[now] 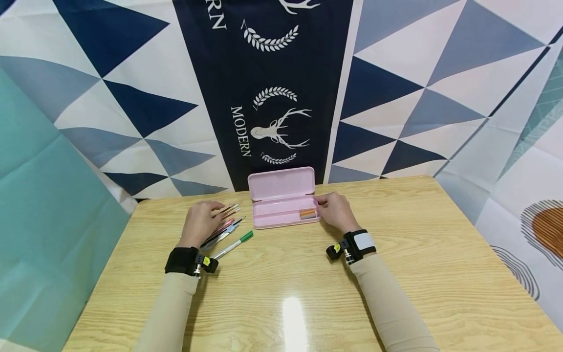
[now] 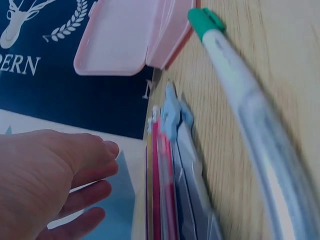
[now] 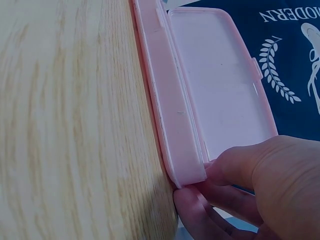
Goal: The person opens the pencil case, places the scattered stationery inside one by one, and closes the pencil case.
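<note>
A pink pencil case (image 1: 281, 221) lies on the table with its lid (image 1: 281, 183) raised at the back. Inside its right end is a small orange-and-grey block (image 1: 307, 214). My right hand (image 1: 337, 211) pinches the case's right end; in the right wrist view thumb and fingers (image 3: 235, 165) are at its corner. To the left of the case, my left hand (image 1: 200, 225) hovers by a bunch of pencils (image 2: 154, 175), its fingers (image 2: 95, 150) loosely extended and apart from them. A light-blue drawing compass (image 2: 172, 117) lies in the bunch. Beside it is a green-capped marker (image 1: 233, 245).
The light wood table (image 1: 281, 274) ends at a patterned cloth (image 1: 281, 98) hanging close behind the case. A teal cloth (image 1: 53, 205) borders the left side. Each wrist wears a black strap with a small camera.
</note>
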The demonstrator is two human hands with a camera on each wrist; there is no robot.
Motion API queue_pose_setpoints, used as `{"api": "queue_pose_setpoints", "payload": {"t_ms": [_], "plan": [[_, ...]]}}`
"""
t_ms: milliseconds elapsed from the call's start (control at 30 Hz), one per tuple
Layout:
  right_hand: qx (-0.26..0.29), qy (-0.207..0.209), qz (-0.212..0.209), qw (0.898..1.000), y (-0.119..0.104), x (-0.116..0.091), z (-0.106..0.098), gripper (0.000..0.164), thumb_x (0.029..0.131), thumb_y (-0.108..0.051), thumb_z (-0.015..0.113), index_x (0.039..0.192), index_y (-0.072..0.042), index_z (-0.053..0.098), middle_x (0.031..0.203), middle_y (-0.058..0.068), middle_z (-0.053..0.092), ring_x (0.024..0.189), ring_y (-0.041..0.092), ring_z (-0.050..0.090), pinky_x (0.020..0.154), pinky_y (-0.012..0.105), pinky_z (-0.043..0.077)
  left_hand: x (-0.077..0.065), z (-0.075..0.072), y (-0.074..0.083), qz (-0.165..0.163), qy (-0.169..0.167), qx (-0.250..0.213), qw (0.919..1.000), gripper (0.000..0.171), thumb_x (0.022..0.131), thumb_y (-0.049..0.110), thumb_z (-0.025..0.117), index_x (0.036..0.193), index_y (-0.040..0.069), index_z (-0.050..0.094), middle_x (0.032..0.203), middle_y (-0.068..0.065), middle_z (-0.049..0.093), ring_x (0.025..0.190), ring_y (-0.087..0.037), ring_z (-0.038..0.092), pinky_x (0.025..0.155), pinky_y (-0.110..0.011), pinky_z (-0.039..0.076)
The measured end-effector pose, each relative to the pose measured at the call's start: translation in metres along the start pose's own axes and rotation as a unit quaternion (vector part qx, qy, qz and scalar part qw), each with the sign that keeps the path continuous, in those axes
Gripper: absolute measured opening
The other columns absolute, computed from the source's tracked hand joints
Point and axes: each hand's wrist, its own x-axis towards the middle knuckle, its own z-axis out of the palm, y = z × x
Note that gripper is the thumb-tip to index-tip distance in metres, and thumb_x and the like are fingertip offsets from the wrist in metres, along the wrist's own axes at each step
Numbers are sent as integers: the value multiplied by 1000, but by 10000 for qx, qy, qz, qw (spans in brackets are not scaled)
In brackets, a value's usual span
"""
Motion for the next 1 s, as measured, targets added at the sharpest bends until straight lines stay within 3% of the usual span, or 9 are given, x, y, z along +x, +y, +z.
{"api": "queue_pose_setpoints", "payload": {"t_ms": [267,533,1000], "plan": [[30,-6,41,10000,-1,-1,-2,32,92,-9,67,124,-9,72,124,17,72,102,28,60,71,33,45,-8,-9,-15,-130,9,157,9998,25,88,9,73,112,6,76,109,-19,76,99,-35,69,83,-51,58],[36,-24,-44,10000,0,-1,-3,31,94,-12,67,124,-8,72,123,18,72,109,30,62,86,43,50,-15,-15,-25,-181,96,125,9997,25,89,8,72,113,4,75,108,-23,75,98,-38,68,82,-53,57],[-29,1,-66,10000,-2,-3,-3,30,93,-12,67,123,-9,72,120,16,74,105,28,63,76,35,48,-19,-14,-30,-219,186,220,9993,25,89,7,71,113,3,75,109,-25,74,97,-41,66,80,-53,55]]}}
